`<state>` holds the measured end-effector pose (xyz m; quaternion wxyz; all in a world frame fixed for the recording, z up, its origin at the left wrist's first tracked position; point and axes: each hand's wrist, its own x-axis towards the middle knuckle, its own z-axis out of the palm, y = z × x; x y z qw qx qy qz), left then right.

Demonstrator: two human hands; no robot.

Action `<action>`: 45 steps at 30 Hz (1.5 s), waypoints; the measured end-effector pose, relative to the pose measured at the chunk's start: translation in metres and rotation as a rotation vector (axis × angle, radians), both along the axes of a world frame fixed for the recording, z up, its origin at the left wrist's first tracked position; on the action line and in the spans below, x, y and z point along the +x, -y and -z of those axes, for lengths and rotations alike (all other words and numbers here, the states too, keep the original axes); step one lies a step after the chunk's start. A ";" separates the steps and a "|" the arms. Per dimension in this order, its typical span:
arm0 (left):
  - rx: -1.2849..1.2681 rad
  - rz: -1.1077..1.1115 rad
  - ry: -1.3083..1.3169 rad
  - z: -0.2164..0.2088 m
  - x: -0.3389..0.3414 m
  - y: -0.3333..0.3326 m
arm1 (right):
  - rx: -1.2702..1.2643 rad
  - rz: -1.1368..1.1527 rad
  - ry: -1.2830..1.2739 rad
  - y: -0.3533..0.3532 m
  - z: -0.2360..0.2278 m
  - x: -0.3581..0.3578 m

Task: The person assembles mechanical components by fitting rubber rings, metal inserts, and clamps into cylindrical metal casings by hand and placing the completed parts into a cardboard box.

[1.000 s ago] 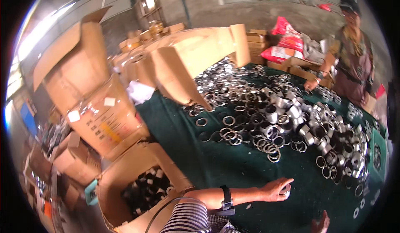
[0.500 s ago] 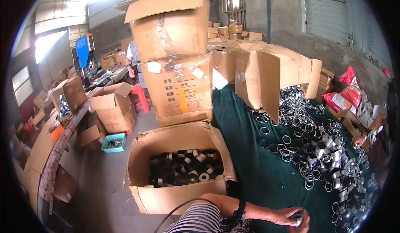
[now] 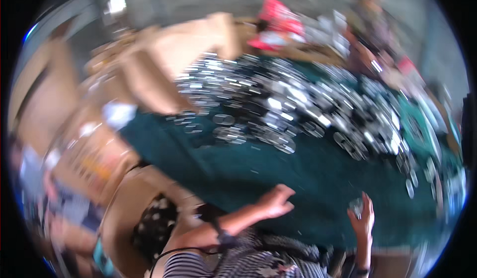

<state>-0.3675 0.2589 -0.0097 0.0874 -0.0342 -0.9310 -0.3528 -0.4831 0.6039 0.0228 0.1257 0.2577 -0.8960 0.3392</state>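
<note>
Two bare hands work at the near edge of a table draped in dark green cloth (image 3: 278, 178), and the whole view is smeared by motion, so fine detail is hard to read. At about six o'clock the left hand (image 3: 276, 202) reaches out over the cloth from a forearm wearing a dark wristband (image 3: 224, 238); its fingers look loosely curled and nothing shows in them, though the blur leaves that uncertain. At roughly five o'clock the right hand (image 3: 363, 219) is raised with fingers upward, pinching a small shiny metal piece (image 3: 356, 206) at its tips; I judge it a light fingertip hold, of the kind that suits turning a small part. The hands are well apart, the left one lower and flatter, the right one lifted from the wrist.

At seven o'clock, just beside the table's edge, stands an open cardboard box (image 3: 149, 213) holding dark pieces, placed within easy reach of the left arm, which seems a sensible spot for dropping in handled parts.

Farther out, from the centre toward two and three o'clock, a broad heap of shiny metal rings and short tubes (image 3: 308, 109) covers the cloth, spread loose rather than stacked. At ten and eleven o'clock more cardboard boxes (image 3: 164, 64) stand with flaps up. At one o'clock another person (image 3: 372, 29) is at the far side, beside red packages (image 3: 278, 22).
</note>
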 end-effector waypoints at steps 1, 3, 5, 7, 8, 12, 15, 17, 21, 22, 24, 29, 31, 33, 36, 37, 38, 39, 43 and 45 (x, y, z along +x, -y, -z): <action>0.004 0.024 -0.002 -0.010 -0.007 0.003 | 0.004 0.097 0.035 -0.022 0.000 0.001; 0.004 0.033 0.032 -0.009 -0.022 0.012 | 0.024 0.276 0.092 -0.078 0.002 0.023; 0.043 0.035 0.076 -0.008 -0.051 0.011 | 0.077 0.503 0.142 -0.130 0.010 0.046; 0.048 0.071 0.084 0.001 -0.081 0.009 | 0.113 0.693 0.139 -0.183 0.020 0.083; 0.029 0.100 0.081 0.009 -0.098 0.007 | 0.128 0.786 0.147 -0.207 0.025 0.106; 0.079 0.142 0.104 0.003 -0.150 -0.012 | 0.264 1.028 0.267 -0.254 0.043 0.177; 0.073 0.123 0.035 -0.004 -0.187 -0.018 | 0.328 1.054 0.405 -0.270 0.069 0.203; 0.071 0.112 -0.033 -0.006 -0.217 -0.025 | 0.400 1.108 0.385 -0.281 0.088 0.211; 0.062 0.060 -0.119 -0.004 -0.284 -0.024 | 0.259 1.054 0.312 -0.262 0.070 0.173; 0.002 0.034 -0.195 -0.004 -0.301 -0.027 | 0.254 1.063 0.312 -0.259 0.068 0.161; -0.216 -0.005 -0.385 -0.008 -0.334 -0.035 | 0.218 1.030 0.109 -0.253 0.064 0.137; -0.318 -0.147 -0.218 -0.016 -0.382 -0.071 | 0.140 0.924 -0.095 -0.206 0.028 0.075; -0.402 -0.212 -0.207 -0.008 -0.392 -0.068 | 0.117 0.838 -0.078 -0.192 0.038 0.055; -0.419 -0.266 -0.148 -0.016 -0.392 -0.070 | 0.092 0.765 -0.041 -0.179 0.044 0.039; -0.372 -0.300 -0.142 -0.020 -0.393 -0.076 | 0.159 0.753 -0.003 -0.163 0.051 0.038; -0.408 -0.294 -0.202 -0.020 -0.397 -0.077 | 0.177 0.754 -0.010 -0.163 0.051 0.040; -0.454 -0.301 -0.212 -0.018 -0.399 -0.078 | 0.197 0.755 -0.015 -0.162 0.052 0.041; -0.488 -0.307 -0.246 -0.015 -0.403 -0.082 | 0.185 0.786 -0.013 -0.163 0.055 0.044; -0.374 -0.170 -0.423 0.012 -0.423 -0.085 | 0.216 0.879 -0.001 -0.159 0.052 0.048; -0.440 -0.221 -0.442 0.029 -0.439 -0.066 | 0.188 0.862 0.044 -0.154 0.040 0.037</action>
